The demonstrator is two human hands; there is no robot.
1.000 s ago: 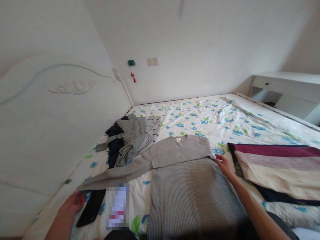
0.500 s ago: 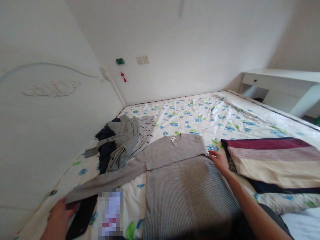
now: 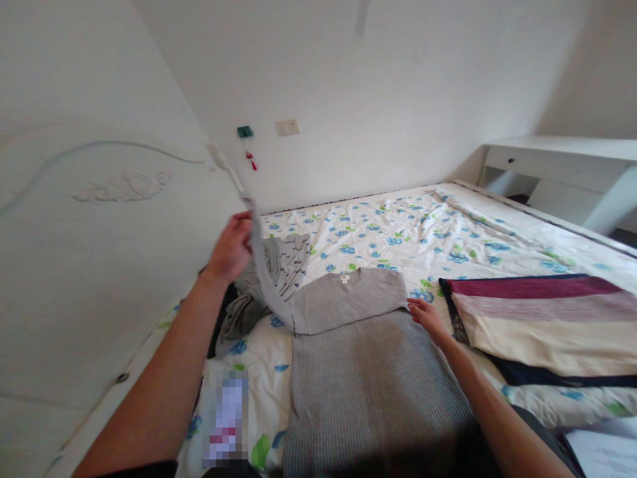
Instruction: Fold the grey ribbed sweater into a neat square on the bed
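A grey ribbed sweater (image 3: 358, 378) lies spread on the bed, its neckline with a white label toward the wall. Its upper part is a smoother, lighter grey. My left hand (image 3: 233, 247) is closed on the end of the sweater's left sleeve (image 3: 259, 259), lifted off the bed so that the sleeve slopes down to the shoulder. At the opposite side edge, below the shoulder, my right hand (image 3: 428, 318) touches the sweater with its fingers stretched out. Behind the raised sleeve, a heap of grey and dark clothes (image 3: 243, 309) is partly hidden.
Folded striped clothing (image 3: 542, 325) in maroon, pink, cream and navy lies at the right. A blurred-out item (image 3: 226, 418) is at the lower left. The floral bed sheet (image 3: 368, 232) stretches to the wall. A carved white headboard (image 3: 99, 265) borders the left; a white desk (image 3: 562, 166) stands far right.
My left hand has swung up and inward from the lower left, carrying the sleeve end off the bed. My right hand stays at the sweater's side edge, shifted very slightly left.
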